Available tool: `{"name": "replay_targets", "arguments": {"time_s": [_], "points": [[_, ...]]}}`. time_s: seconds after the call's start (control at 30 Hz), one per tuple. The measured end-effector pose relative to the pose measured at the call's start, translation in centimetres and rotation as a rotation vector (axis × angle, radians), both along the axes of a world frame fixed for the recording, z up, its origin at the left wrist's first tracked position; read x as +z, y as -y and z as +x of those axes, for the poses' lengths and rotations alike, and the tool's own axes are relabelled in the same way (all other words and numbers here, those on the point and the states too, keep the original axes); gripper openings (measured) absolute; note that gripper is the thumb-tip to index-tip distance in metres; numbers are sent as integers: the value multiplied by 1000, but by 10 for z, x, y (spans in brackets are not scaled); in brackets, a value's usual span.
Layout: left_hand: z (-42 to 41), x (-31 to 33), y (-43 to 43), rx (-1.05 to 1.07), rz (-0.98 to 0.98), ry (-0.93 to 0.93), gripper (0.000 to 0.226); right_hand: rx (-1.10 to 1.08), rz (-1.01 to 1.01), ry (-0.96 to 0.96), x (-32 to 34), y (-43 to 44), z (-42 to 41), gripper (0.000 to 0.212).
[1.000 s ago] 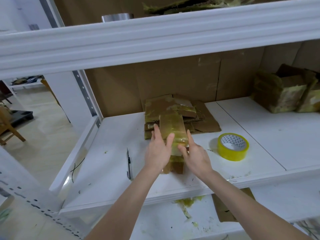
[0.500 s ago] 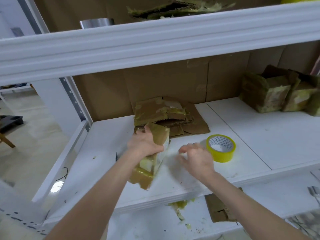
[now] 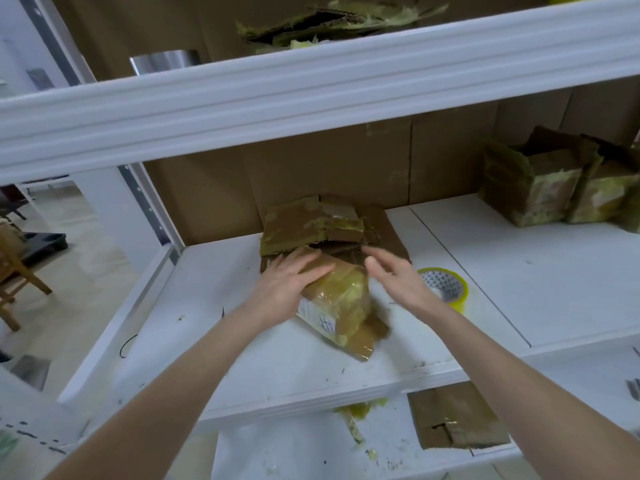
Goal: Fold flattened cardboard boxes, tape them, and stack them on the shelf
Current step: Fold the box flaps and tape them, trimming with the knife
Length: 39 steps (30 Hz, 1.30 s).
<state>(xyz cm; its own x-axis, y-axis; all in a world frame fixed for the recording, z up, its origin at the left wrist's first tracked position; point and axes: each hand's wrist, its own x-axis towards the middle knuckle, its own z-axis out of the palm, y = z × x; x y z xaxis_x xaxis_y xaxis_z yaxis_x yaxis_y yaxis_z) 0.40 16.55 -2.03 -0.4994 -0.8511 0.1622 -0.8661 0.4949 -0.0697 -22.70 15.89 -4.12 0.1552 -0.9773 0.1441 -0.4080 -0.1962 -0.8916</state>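
Observation:
A brown cardboard box [image 3: 341, 303], wrapped in yellowish tape, lies tilted on the white shelf [image 3: 242, 358] near its front edge. My left hand [image 3: 289, 282] rests flat on the box's upper left side with straight fingers. My right hand [image 3: 398, 277] hovers just right of the box, fingers straight, holding nothing. Behind the box lies a pile of flattened cardboard [image 3: 322, 226]. A roll of yellow tape [image 3: 446, 287] sits on the shelf, partly hidden by my right hand.
Several taped boxes [image 3: 554, 188] stand at the back right of the shelf. The upper shelf beam [image 3: 311, 91] crosses overhead, with torn cardboard [image 3: 332, 22] and a metal can [image 3: 166, 60] on it. A cardboard piece [image 3: 453, 417] lies on the lower shelf.
My left hand let go of its grip and now lies flat on the box, which has come down tilted onto the shelf. My right hand opened and moved up beside the box.

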Motion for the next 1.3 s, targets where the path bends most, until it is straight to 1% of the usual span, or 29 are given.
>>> {"name": "replay_targets", "arguments": {"time_s": [0.07, 0.1, 0.13, 0.17, 0.2, 0.23, 0.27, 0.33, 0.4, 0.47, 0.53, 0.6, 0.63, 0.73, 0.8, 0.87, 0.93, 0.97, 1.07, 1.2, 1.27, 1.3], "points": [[2, -13, -14, 218, -99, -427, 69, 147, 112, 51, -6, -6, 10, 41], [-1, -18, -25, 333, -93, -628, 59, 156, 107, 35, -13, -7, 13, 41], [-5, -24, -36, 423, -19, -804, 53, 130, 64, -7, -20, -8, 15, 41], [-12, -28, -48, 465, 117, -973, 53, 86, 2, -52, -24, -10, 17, 43], [-20, -32, -58, 461, 271, -1131, 57, 39, -47, -89, -28, -13, 19, 46], [-29, -34, -66, 436, 370, -1247, 62, 20, -81, -104, -30, -17, 21, 49], [-35, -35, -68, 416, 394, -1288, 64, 21, -112, -130, -32, -20, 22, 53], [-40, -30, -63, 400, 335, -1231, 57, 38, -172, -244, -32, -29, 24, 62], [-37, -25, -55, 372, 275, -1096, 49, -3, -220, -312, -29, -35, 25, 66], [-30, -21, -50, 336, 277, -998, 43, -63, -248, -351, -24, -40, 31, 62], [-18, -20, -43, 311, 280, -950, 40, -103, -257, -396, -23, -42, 40, 57], [-7, -19, -42, 307, 263, -941, 38, -120, -320, -397, -25, -45, 50, 54], [-2, -19, -45, 312, 222, -944, 37, -116, -404, -384, -29, -46, 54, 51], [5, -12, -60, 341, -6, -1034, 37, -141, -660, -308, -31, -53, 71, 49], [3, -4, -64, 295, -125, -1115, 36, -204, -749, -301, -23, -56, 76, 48], [-2, -1, -61, 262, -131, -1129, 36, -270, -796, -356, -19, -54, 73, 48], [-9, -11, -51, 270, -25, -1096, 38, -289, -777, -446, -24, -51, 61, 47], [-14, -20, -46, 287, 42, -1051, 38, -283, -742, -489, -28, -48, 55, 46], [-24, -44, -34, 362, 178, -918, 40, -215, -573, -577, -43, -40, 45, 46], [-31, -46, -20, 403, 194, -840, 42, -162, -314, -553, -36, -28, 46, 50], [-32, -43, -14, 405, 199, -810, 42, -161, -256, -617, -32, -24, 46, 51], [-31, -43, -13, 408, 169, -770, 42, -160, -250, -649, -30, -24, 47, 51]]}}
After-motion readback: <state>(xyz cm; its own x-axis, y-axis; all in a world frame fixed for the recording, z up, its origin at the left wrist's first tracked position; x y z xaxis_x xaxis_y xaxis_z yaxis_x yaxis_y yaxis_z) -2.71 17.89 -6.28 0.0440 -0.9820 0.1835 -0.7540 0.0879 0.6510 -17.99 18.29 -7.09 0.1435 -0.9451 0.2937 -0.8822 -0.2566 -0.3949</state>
